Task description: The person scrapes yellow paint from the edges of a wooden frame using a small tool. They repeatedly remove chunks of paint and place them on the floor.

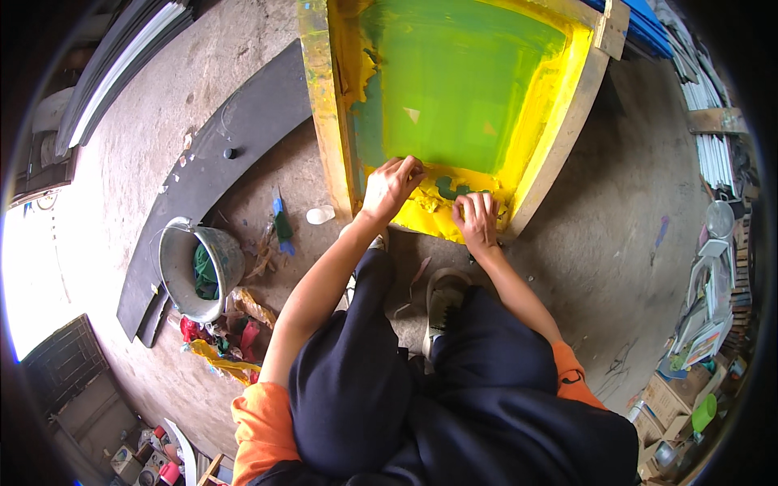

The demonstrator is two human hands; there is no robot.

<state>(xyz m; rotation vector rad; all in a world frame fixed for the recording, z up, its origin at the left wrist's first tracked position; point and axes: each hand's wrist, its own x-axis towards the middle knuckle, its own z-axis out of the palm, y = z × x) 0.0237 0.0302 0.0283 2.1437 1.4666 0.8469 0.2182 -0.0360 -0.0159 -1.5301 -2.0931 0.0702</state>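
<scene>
Fingers point(415, 165) curl over one end of the screen point(462, 93)

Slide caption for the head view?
Left hand and right hand at the yellow-smeared near end of a wooden-framed green panel.

A rectangular frame of pale wood point(323, 105) is filled by a flat green screen point(462, 81), and its near end is coated with thick bright yellow paste point(433, 223). Over this end, the bare left hand point(389, 189) is held with its fingers bent together, and the bare right hand point(478, 220) with its fingers curled; between them a dark green patch point(448, 189) is shown. Whether anything is pinched cannot be told. On the left, dark green cloth point(206, 274) is held in a round grey bucket point(231, 259), beside which multicoloured scraps point(250, 336) are strewn over the grey concrete floor point(640, 202)
</scene>
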